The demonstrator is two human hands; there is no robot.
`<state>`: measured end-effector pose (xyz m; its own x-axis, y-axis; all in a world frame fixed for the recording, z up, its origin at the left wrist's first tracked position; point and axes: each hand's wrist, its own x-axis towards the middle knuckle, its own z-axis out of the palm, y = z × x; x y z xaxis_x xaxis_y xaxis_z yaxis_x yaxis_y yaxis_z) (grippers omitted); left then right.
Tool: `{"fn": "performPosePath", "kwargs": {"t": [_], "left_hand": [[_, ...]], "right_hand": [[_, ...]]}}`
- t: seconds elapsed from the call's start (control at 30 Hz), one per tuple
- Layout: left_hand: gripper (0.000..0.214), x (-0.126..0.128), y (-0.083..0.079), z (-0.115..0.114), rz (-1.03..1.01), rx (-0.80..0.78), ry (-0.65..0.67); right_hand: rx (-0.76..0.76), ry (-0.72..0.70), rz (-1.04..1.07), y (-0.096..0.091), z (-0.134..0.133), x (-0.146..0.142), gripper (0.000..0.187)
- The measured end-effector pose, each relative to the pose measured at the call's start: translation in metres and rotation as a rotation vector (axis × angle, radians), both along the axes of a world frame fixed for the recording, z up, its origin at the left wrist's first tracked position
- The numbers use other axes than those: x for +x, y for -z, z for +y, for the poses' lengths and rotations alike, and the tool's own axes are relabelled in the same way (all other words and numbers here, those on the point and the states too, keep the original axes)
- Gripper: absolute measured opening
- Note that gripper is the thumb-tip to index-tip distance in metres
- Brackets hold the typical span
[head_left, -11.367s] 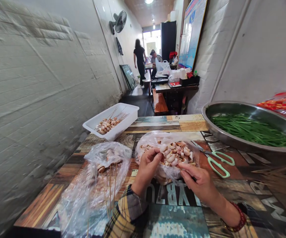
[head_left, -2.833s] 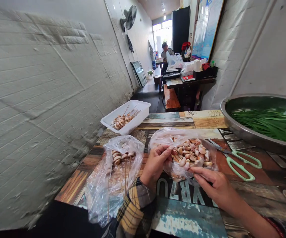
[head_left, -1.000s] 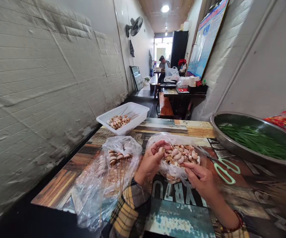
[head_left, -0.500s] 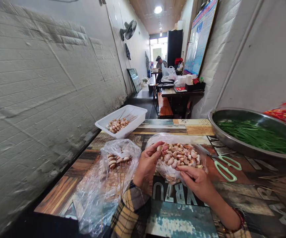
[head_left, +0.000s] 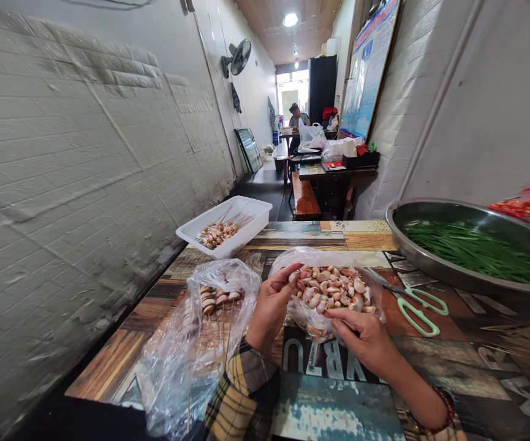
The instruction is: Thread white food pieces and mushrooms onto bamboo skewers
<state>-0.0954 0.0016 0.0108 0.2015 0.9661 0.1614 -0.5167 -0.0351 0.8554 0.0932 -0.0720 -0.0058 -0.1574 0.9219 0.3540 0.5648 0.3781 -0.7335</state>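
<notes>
My left hand [head_left: 270, 303] pinches a garlic clove [head_left: 294, 277] between thumb and fingertips, above a heap of unpeeled garlic cloves [head_left: 336, 288] in a clear plastic bag [head_left: 308, 313]. At the near right side of the heap, my right hand [head_left: 363, 340] has thumb and index finger closed together. Whatever lies between those fingertips is too small to make out. Left of my hands, another clear bag [head_left: 168, 373] covers rounded brown-and-white pieces [head_left: 208, 300] threaded on thin sticks. Farther back, garlic skewers [head_left: 219, 234] lie in a white plastic tray [head_left: 258, 211].
Green-handled scissors [head_left: 418, 312] lie right of the garlic. A wide metal basin [head_left: 397, 236] of cut green stalks stands at the right, with loose thin sticks [head_left: 529, 337] nearer me. A wall runs along the left. A person [head_left: 298, 116] sits at a far table.
My right fingertips have shifted very slightly left. The clove in my left hand has tilted a little. The distant person's head has changed position.
</notes>
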Motion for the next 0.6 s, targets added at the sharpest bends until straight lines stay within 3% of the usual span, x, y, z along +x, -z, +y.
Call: {"fn": "performPosePath", "kwargs": {"t": [0.3, 0.47, 0.6], "left_hand": [[0.039, 0.002, 0.004, -0.002, 0.196, 0.131, -0.025], [0.04, 0.004, 0.003, -0.001, 0.01, 0.017, -0.013], [0.038, 0.003, 0.007, 0.0, 0.18, 0.033, 0.005]], "right_hand": [[-0.007, 0.009, -0.007, 0.002, 0.001, 0.0, 0.03], [0.028, 0.046, 0.01, 0.008, 0.003, 0.003, 0.03], [0.046, 0.058, 0.015, 0.011, 0.003, 0.003, 0.029]]}}
